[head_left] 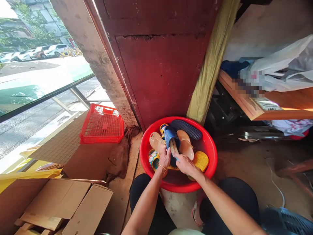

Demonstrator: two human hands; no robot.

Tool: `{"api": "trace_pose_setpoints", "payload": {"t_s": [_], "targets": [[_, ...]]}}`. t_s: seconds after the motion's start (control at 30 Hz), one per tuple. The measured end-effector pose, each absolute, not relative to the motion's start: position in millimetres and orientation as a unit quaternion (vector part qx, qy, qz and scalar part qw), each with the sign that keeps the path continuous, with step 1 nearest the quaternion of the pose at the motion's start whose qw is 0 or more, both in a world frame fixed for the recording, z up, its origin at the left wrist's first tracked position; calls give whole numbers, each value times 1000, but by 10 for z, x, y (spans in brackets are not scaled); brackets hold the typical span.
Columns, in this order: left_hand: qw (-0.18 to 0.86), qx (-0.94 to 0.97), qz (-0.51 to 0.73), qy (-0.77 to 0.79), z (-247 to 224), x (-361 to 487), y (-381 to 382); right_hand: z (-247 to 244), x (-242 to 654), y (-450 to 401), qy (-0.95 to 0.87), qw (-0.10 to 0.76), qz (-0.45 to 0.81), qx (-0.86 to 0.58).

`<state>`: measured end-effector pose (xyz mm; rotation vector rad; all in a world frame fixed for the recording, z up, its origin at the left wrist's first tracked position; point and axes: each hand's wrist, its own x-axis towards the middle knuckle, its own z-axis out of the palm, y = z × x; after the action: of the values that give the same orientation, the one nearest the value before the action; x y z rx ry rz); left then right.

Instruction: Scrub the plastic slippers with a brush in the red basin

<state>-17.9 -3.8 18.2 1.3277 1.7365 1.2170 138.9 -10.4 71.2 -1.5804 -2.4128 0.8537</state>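
Over a red plastic basin, my left hand grips a dark blue slide sandal with its toe end pointing away from me. My right hand is closed on a scrub brush, whose bristles lie inside the sandal's opening. Around them in the basin are tan flip-flops, a navy sandal with its ridged sole up, a yellow sandal sole and a colourful cartoon sandal. My hands cover part of the blue sandal.
A dark red door rises behind the basin. At left are a red plastic crate and an opened cardboard box. A wooden table bearing plastic bags stands at right, with a dark blue fan-like object low down.
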Motion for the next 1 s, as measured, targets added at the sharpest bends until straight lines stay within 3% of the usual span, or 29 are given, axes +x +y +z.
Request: {"api": "trace_pose_setpoints", "payload": {"t_s": [0.2, 0.37, 0.57, 0.83, 1.0], "targets": [[342, 484, 450, 668, 173, -115, -54, 590, 2162, -734, -834, 6, 301, -462], [296, 489, 461, 678, 194, -204, -66, 828, 2608, -517, -782, 80, 316, -532], [328, 539, 448, 633, 284, -473, -18, 747, 2929, -286, -731, 128, 243, -625], [252, 625, 266, 690, 230, -350, -86, 914, 2372, 432, -797, 77, 109, -589], [227, 617, 244, 713, 211, -305, -113, 916, 2147, 544, -807, 41, 82, -584]]}}
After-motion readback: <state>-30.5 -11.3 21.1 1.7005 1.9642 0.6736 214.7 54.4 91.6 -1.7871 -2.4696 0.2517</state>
